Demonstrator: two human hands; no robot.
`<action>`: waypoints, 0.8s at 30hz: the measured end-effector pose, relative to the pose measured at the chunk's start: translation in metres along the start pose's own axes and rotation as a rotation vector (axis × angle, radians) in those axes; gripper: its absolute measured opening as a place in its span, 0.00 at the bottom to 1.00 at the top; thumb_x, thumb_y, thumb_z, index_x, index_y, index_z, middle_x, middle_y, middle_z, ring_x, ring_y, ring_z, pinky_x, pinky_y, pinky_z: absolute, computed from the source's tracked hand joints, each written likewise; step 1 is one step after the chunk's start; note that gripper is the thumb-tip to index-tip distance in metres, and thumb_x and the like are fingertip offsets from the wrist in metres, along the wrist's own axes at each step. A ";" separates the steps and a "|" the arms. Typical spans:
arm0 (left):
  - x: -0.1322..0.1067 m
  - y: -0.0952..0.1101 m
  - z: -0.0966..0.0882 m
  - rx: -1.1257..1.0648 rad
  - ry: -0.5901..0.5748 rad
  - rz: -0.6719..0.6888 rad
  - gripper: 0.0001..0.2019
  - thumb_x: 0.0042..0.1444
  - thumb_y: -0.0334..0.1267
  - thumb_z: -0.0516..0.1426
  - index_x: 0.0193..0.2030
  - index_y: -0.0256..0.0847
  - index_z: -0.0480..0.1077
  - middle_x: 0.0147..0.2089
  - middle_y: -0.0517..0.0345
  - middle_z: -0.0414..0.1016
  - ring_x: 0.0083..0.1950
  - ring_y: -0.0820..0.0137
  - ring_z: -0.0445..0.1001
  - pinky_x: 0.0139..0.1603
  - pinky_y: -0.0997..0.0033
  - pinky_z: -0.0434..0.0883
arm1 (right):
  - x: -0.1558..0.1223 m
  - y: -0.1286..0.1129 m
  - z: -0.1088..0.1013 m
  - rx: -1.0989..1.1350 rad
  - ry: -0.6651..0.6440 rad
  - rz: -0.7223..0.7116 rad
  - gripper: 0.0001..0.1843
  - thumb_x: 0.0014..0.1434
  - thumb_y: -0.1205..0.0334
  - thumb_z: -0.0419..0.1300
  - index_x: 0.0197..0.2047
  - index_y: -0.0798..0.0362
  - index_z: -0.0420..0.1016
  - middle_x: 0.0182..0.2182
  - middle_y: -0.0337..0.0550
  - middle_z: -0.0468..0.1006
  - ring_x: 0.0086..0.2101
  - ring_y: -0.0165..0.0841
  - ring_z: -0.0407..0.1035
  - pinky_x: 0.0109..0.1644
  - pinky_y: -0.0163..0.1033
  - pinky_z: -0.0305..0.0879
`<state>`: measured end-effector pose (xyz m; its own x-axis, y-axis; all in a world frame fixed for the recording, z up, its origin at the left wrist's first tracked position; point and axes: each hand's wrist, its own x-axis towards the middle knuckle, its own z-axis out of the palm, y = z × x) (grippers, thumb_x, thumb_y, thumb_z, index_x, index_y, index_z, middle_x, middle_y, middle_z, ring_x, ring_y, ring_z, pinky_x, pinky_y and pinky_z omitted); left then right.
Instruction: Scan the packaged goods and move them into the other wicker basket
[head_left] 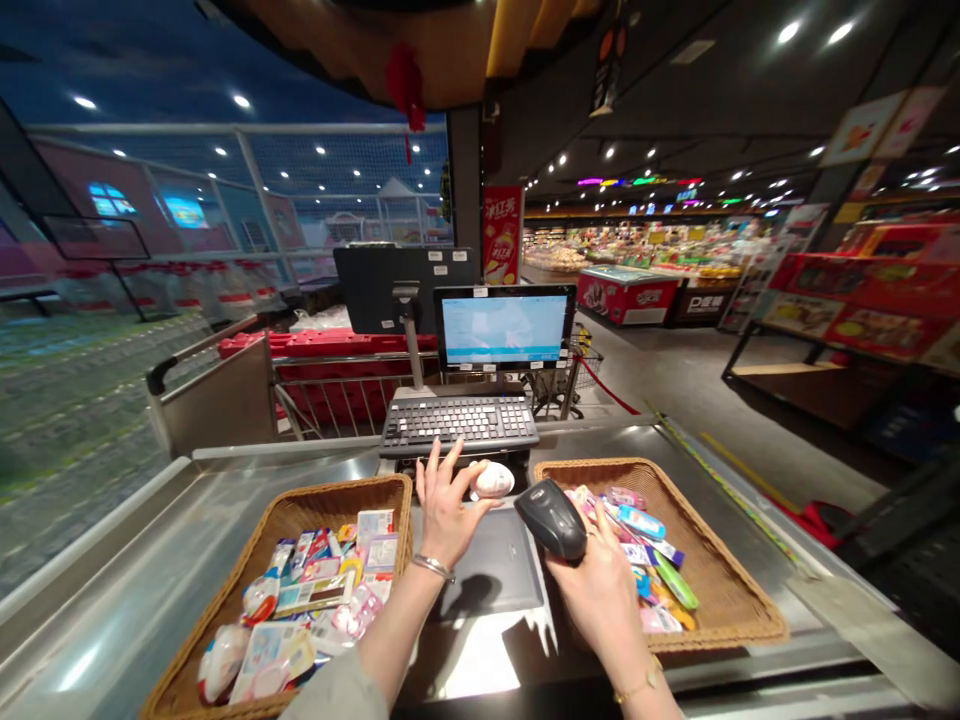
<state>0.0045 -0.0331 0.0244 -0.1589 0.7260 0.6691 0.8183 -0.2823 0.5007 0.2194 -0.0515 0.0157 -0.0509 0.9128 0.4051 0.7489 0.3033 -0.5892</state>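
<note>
Between the thumb and fingers of my left hand (446,500) is a white egg-shaped candy pack (493,481), held up over the grey flat plate (495,565) in the counter. My right hand (600,585) is wrapped round a black barcode scanner (553,518), whose head points left toward the egg. To the left, a wicker basket (225,560) holds a mix of small packs, with egg-shaped packs (223,660) among them. Another wicker basket (727,585) lies behind and right of my right hand, with colourful packs (641,521) inside, partly hidden by that hand.
A black keyboard (461,420) sits just beyond my left hand, below a lit monitor (506,328). A second dark screen (382,285) stands behind it. A metal counter (112,590) surrounds the baskets. Farther back are a cart (337,390) and store shelves.
</note>
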 end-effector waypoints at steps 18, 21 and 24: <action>-0.024 0.042 0.091 0.109 -0.269 0.092 0.25 0.45 0.45 0.67 0.52 0.58 0.71 0.68 0.58 0.60 0.72 0.51 0.46 0.67 0.32 0.42 | 0.008 0.065 -0.034 -0.282 0.039 0.298 0.27 0.53 0.51 0.56 0.54 0.53 0.72 0.61 0.50 0.66 0.67 0.47 0.41 0.65 0.61 0.44; -0.028 0.042 0.104 0.117 -0.302 0.134 0.28 0.45 0.45 0.67 0.55 0.61 0.69 0.68 0.58 0.59 0.72 0.52 0.45 0.67 0.31 0.42 | 0.007 0.073 -0.036 -0.294 0.053 0.315 0.28 0.53 0.50 0.56 0.55 0.53 0.72 0.61 0.52 0.66 0.67 0.47 0.42 0.64 0.61 0.45; -0.032 0.045 0.114 0.124 -0.330 0.170 0.28 0.46 0.45 0.67 0.56 0.61 0.68 0.68 0.57 0.60 0.72 0.50 0.45 0.66 0.30 0.41 | 0.005 0.079 -0.039 -0.299 0.060 0.327 0.28 0.52 0.49 0.57 0.53 0.53 0.73 0.61 0.52 0.66 0.67 0.47 0.43 0.64 0.61 0.45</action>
<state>0.1093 0.0031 -0.0372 0.1545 0.8437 0.5141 0.8812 -0.3530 0.3145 0.3042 -0.0334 -0.0010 0.2519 0.9275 0.2763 0.8779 -0.0989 -0.4685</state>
